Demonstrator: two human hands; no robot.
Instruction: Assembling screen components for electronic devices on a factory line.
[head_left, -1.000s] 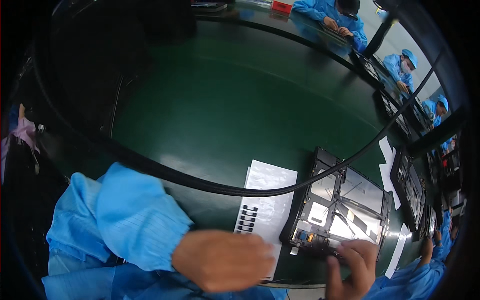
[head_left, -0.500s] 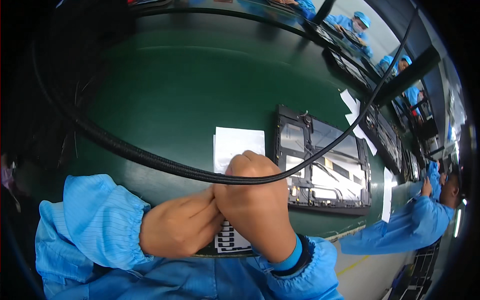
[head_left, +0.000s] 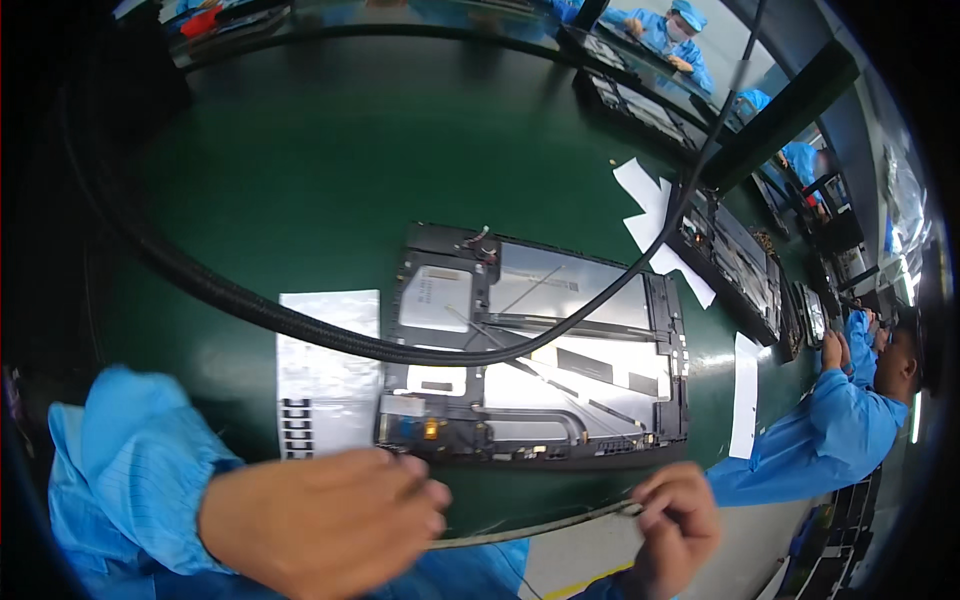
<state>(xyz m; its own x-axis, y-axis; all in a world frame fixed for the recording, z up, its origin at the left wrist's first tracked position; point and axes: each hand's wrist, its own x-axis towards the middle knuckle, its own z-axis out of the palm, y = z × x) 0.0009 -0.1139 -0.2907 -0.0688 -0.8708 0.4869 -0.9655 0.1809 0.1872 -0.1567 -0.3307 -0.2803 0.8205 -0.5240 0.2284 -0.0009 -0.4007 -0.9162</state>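
Note:
A flat electronic unit with a black frame and silver plates (head_left: 530,280) lies on the green bench before me. My left hand (head_left: 320,520) is near its front left corner, smeared by motion. The fingers look curled, but what they hold, if anything, does not show. Beyond the front right corner, past the bench edge, my right hand (head_left: 680,520) is closed in a pinch. A small dark thing (head_left: 630,508) shows at its fingertips, too small to name. Left of the unit lies a white sheet (head_left: 325,370) with a column of black pieces.
A thick black cable (head_left: 290,322) arcs across the view above the unit. White paper pieces (head_left: 745,395) and another black-framed unit (head_left: 735,260) lie to the right. A co-worker in blue (head_left: 830,440) is at the right; others work behind the bench.
My hands were together over the white sheet; now they are apart, the right one moved right. In the view, the unit and sheet have shifted left.

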